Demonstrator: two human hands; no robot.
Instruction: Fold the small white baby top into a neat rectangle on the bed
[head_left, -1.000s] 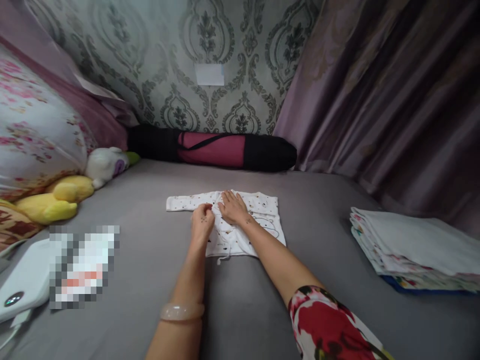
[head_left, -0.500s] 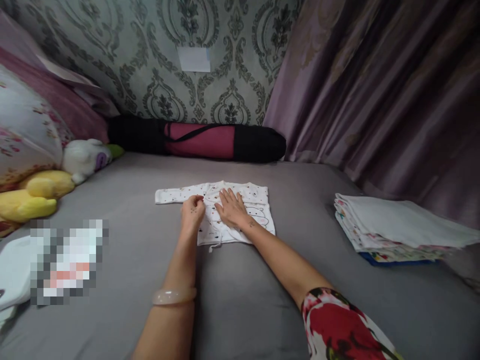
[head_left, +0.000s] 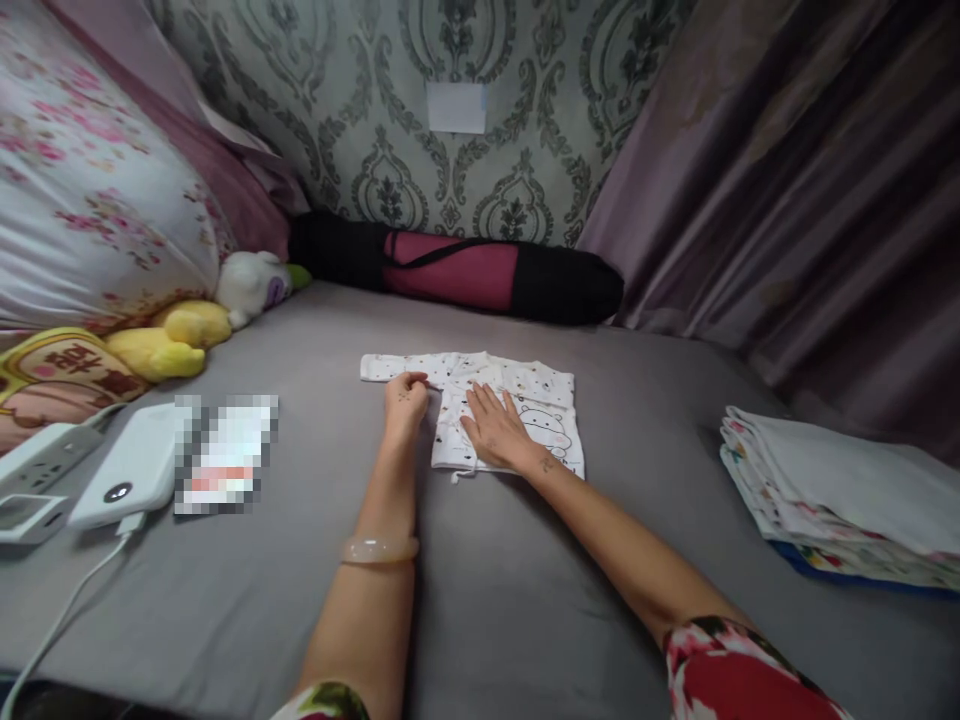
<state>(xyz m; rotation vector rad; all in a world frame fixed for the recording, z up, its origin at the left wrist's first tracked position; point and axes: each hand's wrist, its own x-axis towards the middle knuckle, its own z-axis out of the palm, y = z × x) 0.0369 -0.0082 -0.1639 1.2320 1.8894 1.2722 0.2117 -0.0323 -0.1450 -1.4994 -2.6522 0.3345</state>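
Note:
A small white baby shirt [head_left: 550, 425] with dark specks and a cartoon animal print lies spread on the grey bed sheet [head_left: 300, 600]. One sleeve [head_left: 382, 367] stretches out to the left; the right side looks folded in. My right hand [head_left: 495, 428] rests flat on the shirt's front, fingers spread. At the underside of the left sleeve, my left hand [head_left: 407, 402] is closed, thumb and fingers pinched together on the sleeve's edge. Its fingertips are partly hidden. A thin white tie [head_left: 463, 475] hangs from the shirt's lower hem.
A stack of folded cloths [head_left: 832, 490] sits at the right. On the left lie a white power bank [head_left: 139, 465] with a cable, a power strip [head_left: 49, 460], a blurred-out flat object [head_left: 229, 455] and plush toys [head_left: 169, 340]. A black and maroon long bag [head_left: 450, 265] lies along the wall.
The view has turned left, so everything sits further right and more shows at the left. My left hand has shifted slightly off the shirt's body towards the sleeve. My right hand stays flat.

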